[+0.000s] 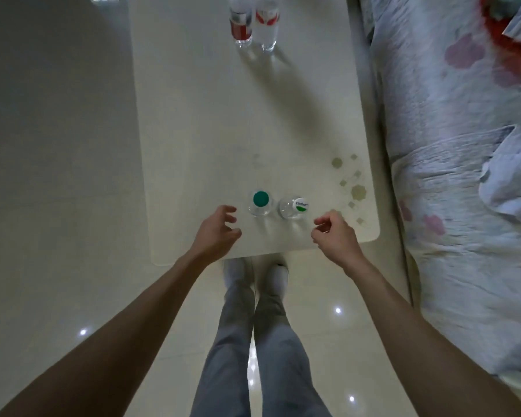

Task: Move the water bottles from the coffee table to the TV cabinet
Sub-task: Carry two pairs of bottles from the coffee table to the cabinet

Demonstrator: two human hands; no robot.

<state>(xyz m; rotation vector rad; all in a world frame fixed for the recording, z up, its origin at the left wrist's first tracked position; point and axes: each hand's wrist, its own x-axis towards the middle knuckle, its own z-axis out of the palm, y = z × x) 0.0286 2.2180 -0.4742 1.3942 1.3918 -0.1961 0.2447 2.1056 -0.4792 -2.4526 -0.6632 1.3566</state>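
Pickup stage: left hand [215,228] and right hand [334,233], both loosely curled and empty, flank the green-capped bottle [260,203] and white-capped bottle [292,207] at lower centre (two red-labelled bottles [253,22] wait at the top); next, each closes round one.

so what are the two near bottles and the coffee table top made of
Two near bottles: clear glossy plastic by the look, since the table shows through them; caps opaque plastic. Coffee table top: smooth cream surface with a soft sheen, possibly glass or lacquer; unclear which.

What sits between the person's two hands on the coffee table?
Head view: two upright bottles stand side by side between the left hand and right hand, one green-capped, one white-capped. Neither hand touches them.
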